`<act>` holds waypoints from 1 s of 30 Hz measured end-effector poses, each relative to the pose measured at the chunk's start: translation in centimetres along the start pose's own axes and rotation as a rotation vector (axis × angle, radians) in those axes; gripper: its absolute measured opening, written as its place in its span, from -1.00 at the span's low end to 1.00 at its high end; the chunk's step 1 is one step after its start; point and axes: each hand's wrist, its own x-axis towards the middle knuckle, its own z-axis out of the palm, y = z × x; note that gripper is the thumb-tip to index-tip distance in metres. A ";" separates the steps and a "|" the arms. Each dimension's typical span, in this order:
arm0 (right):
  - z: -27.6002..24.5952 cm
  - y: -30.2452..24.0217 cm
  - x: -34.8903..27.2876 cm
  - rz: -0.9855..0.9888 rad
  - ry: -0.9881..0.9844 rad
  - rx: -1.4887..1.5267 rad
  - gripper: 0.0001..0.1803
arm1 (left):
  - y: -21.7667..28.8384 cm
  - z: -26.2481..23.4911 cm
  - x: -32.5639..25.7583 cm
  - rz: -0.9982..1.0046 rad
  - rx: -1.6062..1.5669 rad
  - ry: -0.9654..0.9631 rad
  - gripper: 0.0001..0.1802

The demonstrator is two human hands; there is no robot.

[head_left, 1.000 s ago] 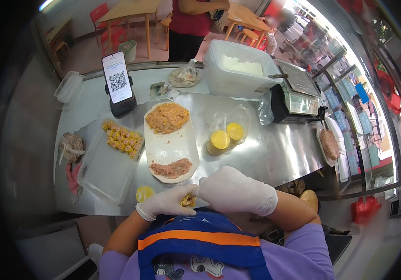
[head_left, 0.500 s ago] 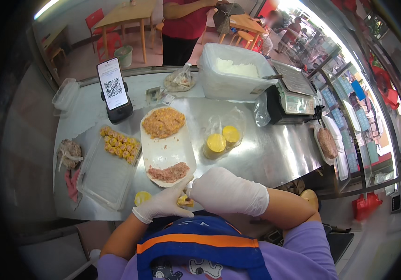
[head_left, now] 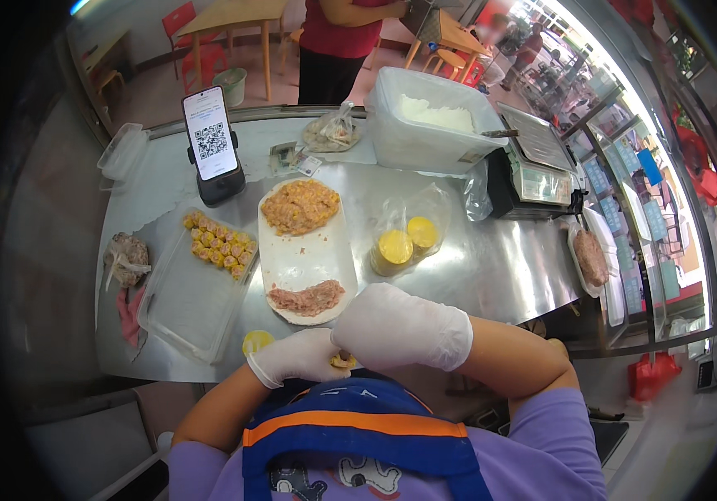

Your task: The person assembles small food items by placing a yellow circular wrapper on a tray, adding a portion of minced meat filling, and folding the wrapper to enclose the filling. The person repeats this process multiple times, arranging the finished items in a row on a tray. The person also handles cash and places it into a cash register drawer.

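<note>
Low at the table's near edge, my gloved left hand (head_left: pixel 298 357) is curled round a small yellow-wrapped dumpling (head_left: pixel 343 361), of which only a little shows. My gloved right hand (head_left: pixel 398 327) is closed and pressed against the left one over the dumpling; its fingertips are hidden, and what they hold cannot be made out. A round yellow wrapper (head_left: pixel 257 341) lies just left of my left hand. Beyond the hands is a white tray (head_left: pixel 304 267) with pinkish minced meat (head_left: pixel 307 298) at its near end and an orange-yellow filling (head_left: pixel 300 207) at its far end.
Left of the tray, a clear plastic container (head_left: pixel 187 313) holds rows of yellow dumplings (head_left: pixel 219 245). Two wrapper stacks (head_left: pixel 394 248) sit in a plastic bag. Farther off stand a phone (head_left: pixel 210 138) on a holder, a tub of white powder (head_left: pixel 434 150) and a scale (head_left: pixel 538 184).
The view has shifted slightly. My left hand's fingers, stretched toward the tray before, have curled in round the dumpling, and my right hand has closed against them, covering more of it.
</note>
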 end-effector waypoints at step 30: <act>5.5 6.0 -3.8 0.124 0.633 0.822 -0.74 | -2.0 -0.1 -0.6 0.200 -0.917 0.512 -0.71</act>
